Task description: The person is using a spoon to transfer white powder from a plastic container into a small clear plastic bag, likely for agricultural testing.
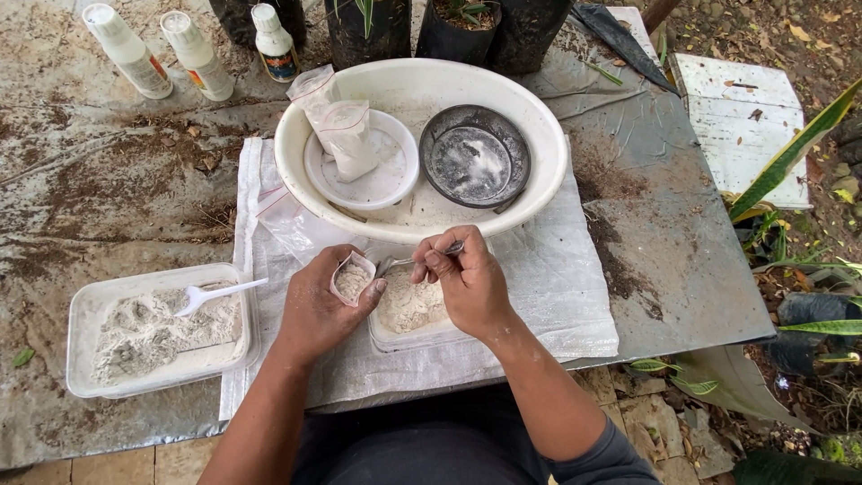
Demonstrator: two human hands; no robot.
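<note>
My left hand (319, 305) holds a small clear plastic bag (351, 278) open, with pale powder inside it. My right hand (467, 283) grips a metal spoon (401, 262) whose bowl points toward the bag's mouth. Both hands hover over a small clear tub (409, 337) filled with whitish powder, which rests on a white woven sheet (557, 296). The spoon's tip sits just beside the bag, right at its opening.
A large white basin (296, 180) behind holds a white lid, filled small bags (346, 135) and a dark dish (474, 154). At left a rectangular tub (85, 310) of powder carries a white plastic spoon (215, 293). Three bottles (193, 54) and black plant pots (449, 27) stand at the back.
</note>
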